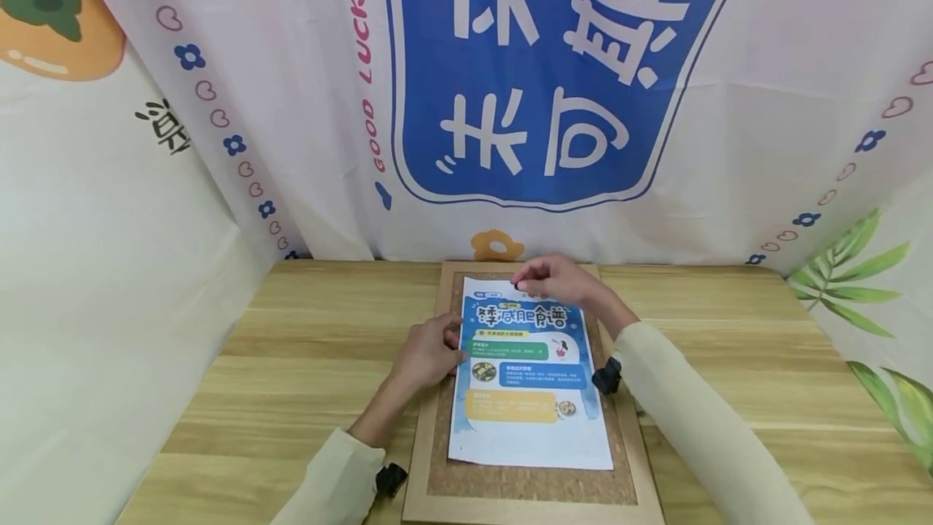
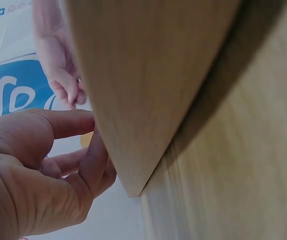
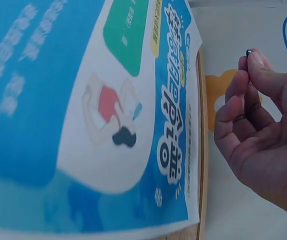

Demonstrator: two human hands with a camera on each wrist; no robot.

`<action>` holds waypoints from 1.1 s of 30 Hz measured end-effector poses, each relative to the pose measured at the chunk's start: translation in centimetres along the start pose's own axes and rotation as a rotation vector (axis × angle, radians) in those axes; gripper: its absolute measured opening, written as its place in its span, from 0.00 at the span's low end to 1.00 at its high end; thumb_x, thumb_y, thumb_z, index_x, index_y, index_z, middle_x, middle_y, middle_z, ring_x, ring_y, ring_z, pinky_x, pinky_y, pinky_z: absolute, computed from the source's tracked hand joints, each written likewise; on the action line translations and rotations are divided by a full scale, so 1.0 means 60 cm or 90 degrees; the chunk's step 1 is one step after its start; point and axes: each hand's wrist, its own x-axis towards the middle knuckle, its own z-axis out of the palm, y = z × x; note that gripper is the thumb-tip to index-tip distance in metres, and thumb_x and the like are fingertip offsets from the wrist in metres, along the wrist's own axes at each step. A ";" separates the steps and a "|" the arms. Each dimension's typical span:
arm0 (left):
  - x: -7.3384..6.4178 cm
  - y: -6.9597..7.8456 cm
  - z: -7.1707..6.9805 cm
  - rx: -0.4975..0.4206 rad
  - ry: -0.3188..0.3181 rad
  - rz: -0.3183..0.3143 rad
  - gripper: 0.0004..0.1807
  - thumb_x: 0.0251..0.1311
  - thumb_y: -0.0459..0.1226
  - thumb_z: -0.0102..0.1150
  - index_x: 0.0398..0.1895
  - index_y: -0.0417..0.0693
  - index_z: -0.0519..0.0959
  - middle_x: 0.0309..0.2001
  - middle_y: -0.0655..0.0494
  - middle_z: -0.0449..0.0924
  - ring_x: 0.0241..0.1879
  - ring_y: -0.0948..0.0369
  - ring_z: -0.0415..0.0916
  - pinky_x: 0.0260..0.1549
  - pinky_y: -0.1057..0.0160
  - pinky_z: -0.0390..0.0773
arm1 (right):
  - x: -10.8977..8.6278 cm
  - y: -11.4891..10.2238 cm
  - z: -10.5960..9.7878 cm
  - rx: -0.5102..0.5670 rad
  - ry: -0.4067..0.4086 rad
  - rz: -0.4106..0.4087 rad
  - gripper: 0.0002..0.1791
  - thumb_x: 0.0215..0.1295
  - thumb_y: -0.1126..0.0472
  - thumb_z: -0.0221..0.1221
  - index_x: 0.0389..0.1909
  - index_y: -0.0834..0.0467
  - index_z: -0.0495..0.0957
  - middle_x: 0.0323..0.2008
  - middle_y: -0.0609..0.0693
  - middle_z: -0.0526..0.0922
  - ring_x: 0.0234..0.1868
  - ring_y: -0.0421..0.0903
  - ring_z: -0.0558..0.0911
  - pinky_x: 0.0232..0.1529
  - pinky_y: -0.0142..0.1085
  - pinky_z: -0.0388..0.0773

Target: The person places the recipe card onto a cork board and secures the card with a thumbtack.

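Observation:
A blue and white printed poster point(image 1: 526, 371) lies on a cork board with a wooden frame point(image 1: 423, 444) on the table. My left hand point(image 1: 432, 351) rests at the poster's left edge, its fingers point(image 2: 78, 150) curled against the frame's side. My right hand point(image 1: 554, 278) hovers over the poster's top edge and pinches a small dark pin point(image 3: 248, 52) between thumb and fingertips point(image 3: 243, 75). The poster point(image 3: 108, 115) fills most of the right wrist view.
The light wooden table point(image 1: 291, 363) stretches to both sides of the board. A printed cloth backdrop point(image 1: 547, 79) hangs right behind the table's far edge and along both sides.

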 end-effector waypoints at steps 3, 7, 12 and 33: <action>0.001 0.000 0.000 0.003 -0.003 -0.002 0.32 0.61 0.25 0.71 0.70 0.35 0.77 0.36 0.48 0.82 0.26 0.60 0.79 0.23 0.66 0.80 | 0.017 -0.006 0.008 0.001 -0.006 -0.003 0.14 0.80 0.60 0.61 0.59 0.59 0.86 0.50 0.60 0.86 0.45 0.51 0.79 0.47 0.38 0.77; 0.002 0.001 0.001 0.005 -0.008 0.001 0.30 0.62 0.26 0.71 0.69 0.35 0.78 0.37 0.48 0.82 0.27 0.59 0.80 0.24 0.66 0.81 | 0.035 -0.011 0.019 -0.009 -0.013 -0.008 0.14 0.80 0.59 0.61 0.59 0.58 0.86 0.48 0.58 0.86 0.45 0.50 0.79 0.45 0.35 0.77; 0.003 0.001 -0.001 0.004 -0.008 0.007 0.30 0.61 0.26 0.71 0.69 0.34 0.78 0.35 0.48 0.82 0.25 0.60 0.80 0.24 0.66 0.80 | 0.051 -0.016 0.030 0.004 -0.014 -0.002 0.14 0.80 0.58 0.61 0.59 0.58 0.86 0.48 0.58 0.86 0.44 0.51 0.80 0.43 0.35 0.77; 0.001 0.000 -0.001 -0.001 -0.012 0.005 0.30 0.61 0.26 0.71 0.68 0.34 0.78 0.35 0.48 0.82 0.25 0.60 0.79 0.24 0.65 0.80 | 0.113 -0.018 0.048 -0.047 -0.104 -0.087 0.13 0.80 0.67 0.56 0.55 0.61 0.87 0.43 0.56 0.85 0.39 0.48 0.77 0.43 0.34 0.75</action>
